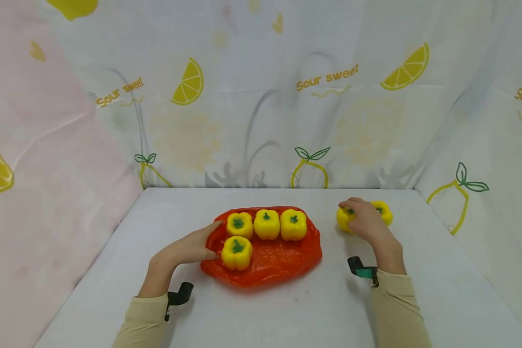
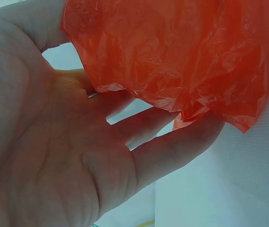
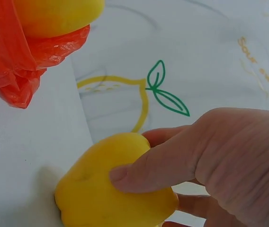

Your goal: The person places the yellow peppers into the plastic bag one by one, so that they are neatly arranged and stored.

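Note:
A red plastic bag [image 1: 282, 263] lies spread on the table, bearing several yellow bell peppers [image 1: 267, 224] with green stems. At its left edge is my left hand [image 1: 195, 245], thumb and fingers spread apart and touching the plastic. In the left wrist view, the bag's edge [image 2: 172, 52] covers the fingertips. To the right of the bag, my right hand [image 1: 365, 218] grips a yellow bell pepper [image 1: 343, 220]. The right wrist view shows the thumb pressed on the side of that pepper [image 3: 101, 184]. Another yellow bell pepper [image 1: 384, 212] sits just behind the right hand, partly hidden.
The white table [image 1: 300, 314] carries the bag and the peppers. Cloth printed with lemons [image 1: 404, 67] hangs at the back and both sides. Both wrists wear small black camera mounts [image 1: 180, 294].

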Demonstrator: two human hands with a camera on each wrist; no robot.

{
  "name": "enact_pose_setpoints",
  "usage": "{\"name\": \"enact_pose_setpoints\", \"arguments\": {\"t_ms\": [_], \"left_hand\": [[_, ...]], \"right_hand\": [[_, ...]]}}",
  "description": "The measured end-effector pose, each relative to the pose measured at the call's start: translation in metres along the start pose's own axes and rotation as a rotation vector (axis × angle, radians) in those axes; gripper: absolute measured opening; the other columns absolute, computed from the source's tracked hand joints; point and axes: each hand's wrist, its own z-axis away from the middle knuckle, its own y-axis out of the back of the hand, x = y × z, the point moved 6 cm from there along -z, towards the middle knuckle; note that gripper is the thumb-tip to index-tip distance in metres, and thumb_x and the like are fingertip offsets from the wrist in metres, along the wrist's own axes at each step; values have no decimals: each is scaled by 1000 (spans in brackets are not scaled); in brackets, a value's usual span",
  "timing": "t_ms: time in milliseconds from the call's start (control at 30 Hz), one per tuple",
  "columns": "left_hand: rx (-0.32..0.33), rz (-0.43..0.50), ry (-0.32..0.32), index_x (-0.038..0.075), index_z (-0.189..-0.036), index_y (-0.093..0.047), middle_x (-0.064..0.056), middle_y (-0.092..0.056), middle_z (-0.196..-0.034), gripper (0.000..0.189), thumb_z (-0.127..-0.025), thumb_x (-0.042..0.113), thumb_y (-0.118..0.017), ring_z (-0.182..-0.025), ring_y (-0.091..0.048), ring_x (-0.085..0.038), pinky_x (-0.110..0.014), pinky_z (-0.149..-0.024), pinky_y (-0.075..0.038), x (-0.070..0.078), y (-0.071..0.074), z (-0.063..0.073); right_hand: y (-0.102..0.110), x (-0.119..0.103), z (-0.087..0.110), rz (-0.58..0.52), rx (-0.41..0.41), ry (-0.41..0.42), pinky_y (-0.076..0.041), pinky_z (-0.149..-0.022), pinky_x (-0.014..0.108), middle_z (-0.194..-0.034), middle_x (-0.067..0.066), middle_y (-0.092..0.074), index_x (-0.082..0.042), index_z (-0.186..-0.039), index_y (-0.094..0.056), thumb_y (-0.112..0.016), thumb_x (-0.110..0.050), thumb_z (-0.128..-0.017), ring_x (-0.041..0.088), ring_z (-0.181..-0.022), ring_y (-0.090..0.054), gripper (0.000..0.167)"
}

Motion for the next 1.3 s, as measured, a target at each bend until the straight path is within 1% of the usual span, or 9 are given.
{"name": "enact_pose_setpoints", "arguments": {"t_ms": [267,400,567,667,833,1033,1133,1300], "left_hand": [[-1,3,1,14,-158,-26,-12,-38,-158,87,-83,16,-71,-139,-42,-34,-58,-108,-44,-3,-2,-1],[0,5,-5,12,-157,-26,-13,-39,-158,88,-83,15,-71,-139,-42,-34,-58,-109,-44,-2,-1,0],[-1,7,1,14,-158,-25,-13,-37,-159,88,-83,16,-71,-141,-40,-35,-59,-109,-44,-1,-1,0],[-2,1,3,15,-158,-25,-13,-36,-159,87,-84,16,-71,-142,-39,-35,-59,-109,-43,-1,-1,0],[-2,-6,-2,16,-158,-25,-13,-36,-159,87,-84,16,-70,-142,-38,-35,-59,-109,-43,0,-1,0],[-3,-9,-3,15,-158,-25,-13,-36,-159,87,-84,16,-70,-142,-38,-36,-59,-109,-43,0,0,1],[-7,-4,6,16,-158,-24,-12,-35,-160,87,-84,17,-70,-142,-38,-35,-58,-109,-44,1,-1,1],[-16,-2,15,15,-159,-24,-13,-34,-160,89,-84,18,-72,-143,-38,-35,-57,-108,-45,2,-1,1]], "right_hand": [[-3,0,3,-42,-56,-27,-41,-103,63,-140,28,-50,-2,-136,-56,-61,-3,-79,46,-122,-50,57],[-5,0,3,-73,-75,-14,-40,-107,61,-140,26,-52,-2,-137,-55,-63,-8,-79,43,-125,-49,59],[-4,-7,3,-141,-98,7,-34,-113,63,-145,21,-52,-6,-140,-53,-65,-11,-82,42,-132,-45,59],[-4,-12,3,-172,-108,17,-33,-113,64,-146,18,-51,-9,-141,-53,-65,-13,-83,40,-133,-44,59],[-3,-21,5,-197,-120,37,-36,-111,64,-145,16,-53,-12,-140,-54,-64,-14,-83,38,-128,-46,58],[2,-34,13,-218,-177,39,-41,-108,61,-145,13,-54,-14,-139,-55,-67,-15,-83,34,-124,-48,58],[6,-45,19,-234,-199,55,-44,-106,59,-143,11,-55,-15,-139,-55,-67,-15,-84,32,-122,-49,56],[10,-67,29,-254,-228,111,-46,-105,56,-140,7,-58,-18,-136,-58,-69,-16,-83,30,-122,-50,55]]}}
